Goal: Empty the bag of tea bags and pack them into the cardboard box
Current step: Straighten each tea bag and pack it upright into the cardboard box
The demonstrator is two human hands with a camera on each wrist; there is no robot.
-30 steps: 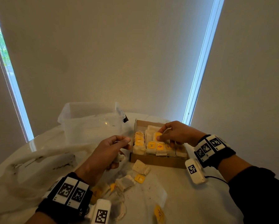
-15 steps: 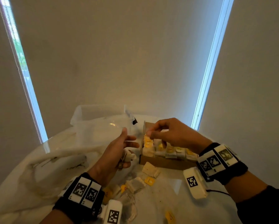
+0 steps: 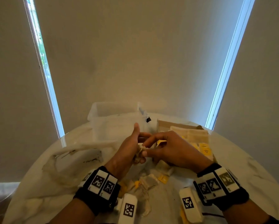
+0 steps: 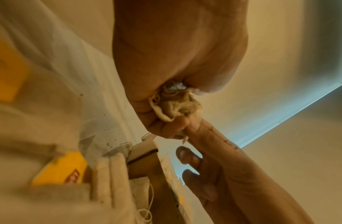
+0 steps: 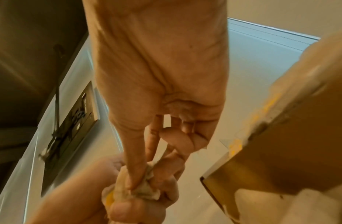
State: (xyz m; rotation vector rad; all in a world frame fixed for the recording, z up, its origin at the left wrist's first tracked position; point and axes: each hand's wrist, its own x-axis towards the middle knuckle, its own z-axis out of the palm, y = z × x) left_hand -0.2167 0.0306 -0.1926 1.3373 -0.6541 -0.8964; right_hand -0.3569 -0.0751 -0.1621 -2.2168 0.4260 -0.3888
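My left hand [image 3: 129, 151] is raised over the table and grips a crumpled bundle of tea bags [image 3: 141, 149] in its curled fingers, thumb pointing up. My right hand [image 3: 167, 147] has reached across, and its index finger and thumb pinch the same bundle [image 5: 147, 190]. In the left wrist view the bundle [image 4: 174, 106] bulges out of the fist, with a right fingertip touching it. The cardboard box [image 3: 163, 126] lies just behind the right hand, packed with rows of yellow-tagged tea bags [image 3: 203, 147]. Loose tea bags [image 3: 150, 181] lie on the table below my hands.
A limp plastic bag [image 3: 74, 159] sprawls over the left of the round white table [image 3: 248, 167]. A clear plastic tub [image 3: 112, 115] stands at the back, left of the box. Window blinds close off the background.
My right hand has left the box and moved left to the bundle in my left hand, where it now pinches it. The left hand rose slightly and kept its hold.
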